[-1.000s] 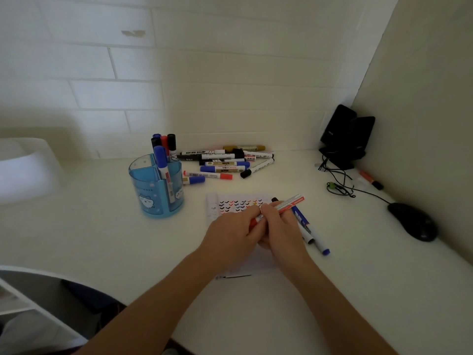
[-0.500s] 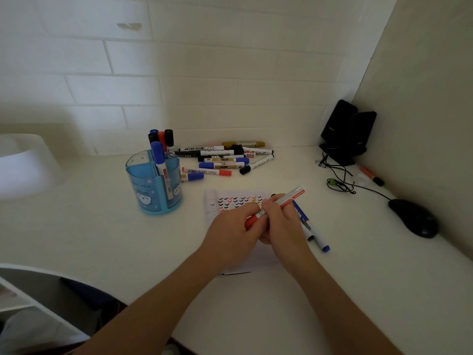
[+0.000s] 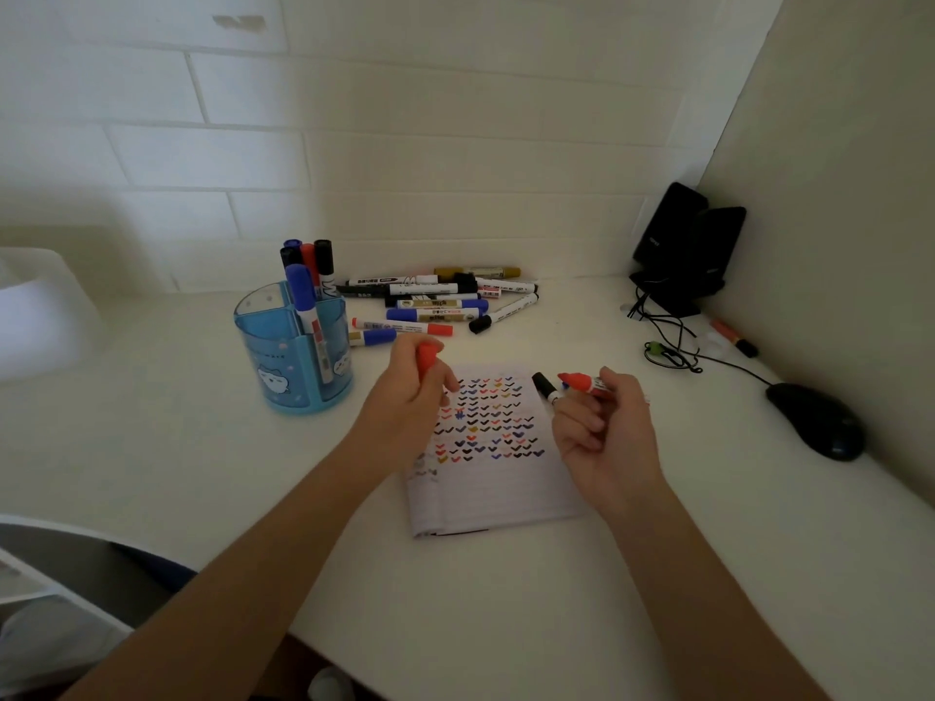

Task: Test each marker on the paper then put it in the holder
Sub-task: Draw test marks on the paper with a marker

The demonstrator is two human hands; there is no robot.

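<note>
A sheet of lined paper [image 3: 493, 490] covered with small coloured tick marks lies in front of me. My left hand [image 3: 412, 397] sits over its upper left corner, gripping a red marker cap [image 3: 426, 357]. My right hand [image 3: 602, 437] hovers at the paper's right edge and holds the uncapped red marker [image 3: 582, 383], tip pointing left. A black-capped marker [image 3: 546, 387] lies under that hand. The blue holder [image 3: 291, 354] stands at the left with several markers upright in it. A pile of loose markers [image 3: 440, 301] lies behind, near the wall.
Black speakers [image 3: 683, 245] stand in the right corner with cables [image 3: 668, 341] trailing to a black mouse [image 3: 814, 419]. An orange marker [image 3: 733, 338] lies by the right wall. A white container [image 3: 35, 316] sits at the far left. A chair edge [image 3: 66, 554] shows bottom left.
My hands were together on the capped red marker over the paper. Now they have pulled apart: the cap is in the left hand and the marker body in the right.
</note>
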